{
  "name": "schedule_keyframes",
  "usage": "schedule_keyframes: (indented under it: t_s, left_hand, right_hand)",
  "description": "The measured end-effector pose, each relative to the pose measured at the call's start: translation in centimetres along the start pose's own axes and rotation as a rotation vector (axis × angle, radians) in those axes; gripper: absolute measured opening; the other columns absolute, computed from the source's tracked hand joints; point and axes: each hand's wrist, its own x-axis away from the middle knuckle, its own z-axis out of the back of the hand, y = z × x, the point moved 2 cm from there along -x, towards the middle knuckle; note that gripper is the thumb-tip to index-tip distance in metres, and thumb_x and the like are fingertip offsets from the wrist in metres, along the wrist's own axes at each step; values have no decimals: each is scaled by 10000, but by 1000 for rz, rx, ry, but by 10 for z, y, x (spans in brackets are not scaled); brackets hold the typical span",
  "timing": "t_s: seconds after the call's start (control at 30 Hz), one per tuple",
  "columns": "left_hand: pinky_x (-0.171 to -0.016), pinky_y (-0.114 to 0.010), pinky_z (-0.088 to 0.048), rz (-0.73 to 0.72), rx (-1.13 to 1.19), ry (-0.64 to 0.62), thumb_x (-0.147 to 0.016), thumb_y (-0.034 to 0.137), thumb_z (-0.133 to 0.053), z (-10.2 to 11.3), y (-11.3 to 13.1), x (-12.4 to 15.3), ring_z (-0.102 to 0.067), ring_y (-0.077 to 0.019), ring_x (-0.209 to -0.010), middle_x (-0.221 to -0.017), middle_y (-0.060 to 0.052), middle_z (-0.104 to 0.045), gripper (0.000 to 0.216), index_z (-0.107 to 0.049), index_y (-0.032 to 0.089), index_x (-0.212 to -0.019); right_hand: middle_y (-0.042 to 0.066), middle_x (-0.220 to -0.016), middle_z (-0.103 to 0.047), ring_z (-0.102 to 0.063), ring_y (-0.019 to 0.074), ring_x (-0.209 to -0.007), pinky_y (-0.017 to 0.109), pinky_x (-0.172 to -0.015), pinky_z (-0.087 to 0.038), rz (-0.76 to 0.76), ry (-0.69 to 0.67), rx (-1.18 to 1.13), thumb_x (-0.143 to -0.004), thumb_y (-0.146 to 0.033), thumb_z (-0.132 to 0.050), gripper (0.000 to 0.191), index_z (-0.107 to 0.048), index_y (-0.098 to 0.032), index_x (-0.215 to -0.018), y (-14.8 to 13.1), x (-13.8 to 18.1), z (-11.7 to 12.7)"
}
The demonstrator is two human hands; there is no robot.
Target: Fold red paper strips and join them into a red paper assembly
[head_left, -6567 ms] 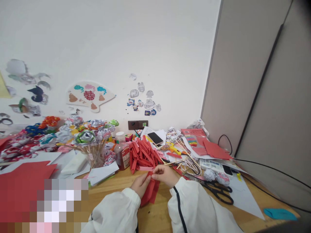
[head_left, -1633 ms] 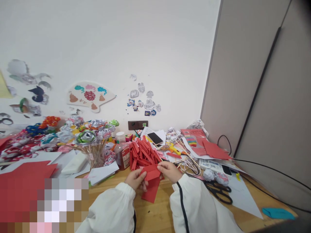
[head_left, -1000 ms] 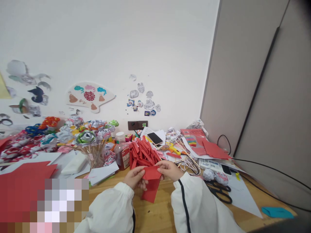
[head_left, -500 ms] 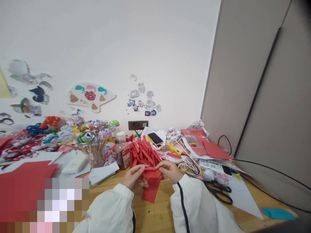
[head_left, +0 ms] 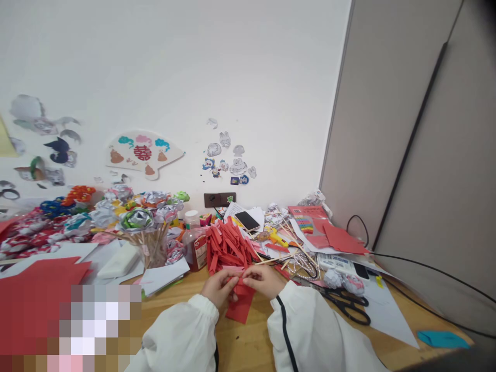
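My left hand [head_left: 220,287] and my right hand [head_left: 263,280] come close together over the wooden table, both pinching a piece of red paper [head_left: 241,306]. Its lower end hangs down below my fingers, and the part between the fingertips is mostly covered. Just behind the hands lies a heap of folded red paper strips [head_left: 228,243]. Black-handled scissors [head_left: 351,305] rest to the right of my right sleeve, their blades partly behind it.
Left of the heap stand a bottle [head_left: 191,232] and a holder of sticks with paper flowers [head_left: 149,248]. A phone [head_left: 247,221], a yellow glue gun [head_left: 279,238] and a bead string [head_left: 302,266] lie behind. Large red sheets [head_left: 39,279] cover the left side.
Both hands have moved slightly down and closer together, with the red paper between them. More of the strip heap and the scissors now shows.
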Motion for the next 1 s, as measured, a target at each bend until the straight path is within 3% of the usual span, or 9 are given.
schedule_keyframes:
  t_s: [0.5,0.73,1.0]
  left_hand:
    - [-300,-175,-306,5,-165,75,-601,463,-468,-5,-16,-3,-473,-111,-276,-274,64,-470,298,-416,174,-556]
    - [-327,-181,-348,20,-9,-14,-588,463,-490,3,-2,-1,-503,-108,-310,-340,71,-516,300,-377,187,-563]
    - [-350,-194,-364,78,-3,-61,-569,502,-477,3,2,0,-524,-117,-338,-404,42,-556,337,-364,185,-569]
  right_hand:
    - [-11,-592,-508,-445,85,-542,177,-492,-343,9,8,-25,-687,-286,-476,173,-558,-134,-697,6,-3,-8]
    - [-28,-514,-458,-413,70,-468,168,-439,-322,-23,-13,7,-700,-341,-461,233,-537,-126,-653,10,-4,13]
    - [-23,-527,-481,-433,83,-505,178,-480,-322,42,41,173,-744,-342,-398,260,-523,-139,-640,6,-3,27]
